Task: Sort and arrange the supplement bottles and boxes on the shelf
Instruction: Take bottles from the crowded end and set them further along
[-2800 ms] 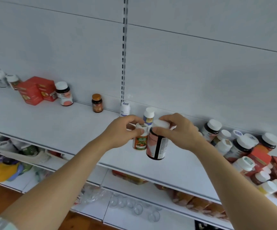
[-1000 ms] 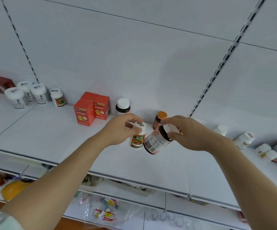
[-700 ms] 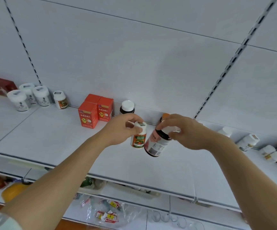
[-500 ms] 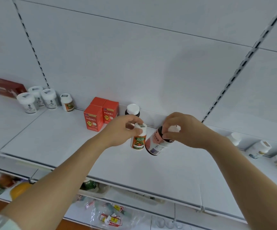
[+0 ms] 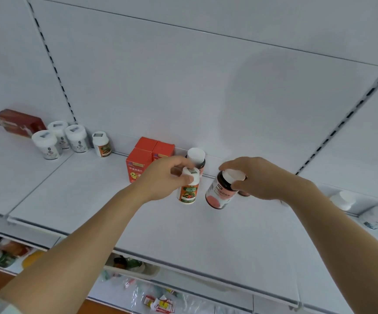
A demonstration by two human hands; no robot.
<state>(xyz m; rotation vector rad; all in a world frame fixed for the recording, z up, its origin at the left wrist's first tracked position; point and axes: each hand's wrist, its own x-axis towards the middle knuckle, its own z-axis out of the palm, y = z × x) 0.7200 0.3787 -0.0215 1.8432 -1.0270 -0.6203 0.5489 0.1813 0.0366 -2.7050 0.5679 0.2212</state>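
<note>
My left hand (image 5: 161, 180) grips a small white bottle (image 5: 188, 192) with a green and orange label by its cap, held above the white shelf (image 5: 93, 196). My right hand (image 5: 258, 177) grips a dark bottle (image 5: 219, 193) with a pink label and white cap, tilted to the right. Behind my left hand stand two orange-red boxes (image 5: 146, 155) and a dark white-capped bottle (image 5: 196, 156) against the back wall. An orange-capped bottle is mostly hidden behind my right hand.
Further left on the shelf stand three white jars (image 5: 59, 138), a small white bottle (image 5: 102, 143) and a dark red box (image 5: 20, 122). White bottles (image 5: 364, 207) lie at the right. A lower shelf (image 5: 138, 279) holds packets and bags.
The view has shifted left along the shelf with both hands carrying their bottles. The dark bottle in my right hand has swung from tilted left to nearer upright.
</note>
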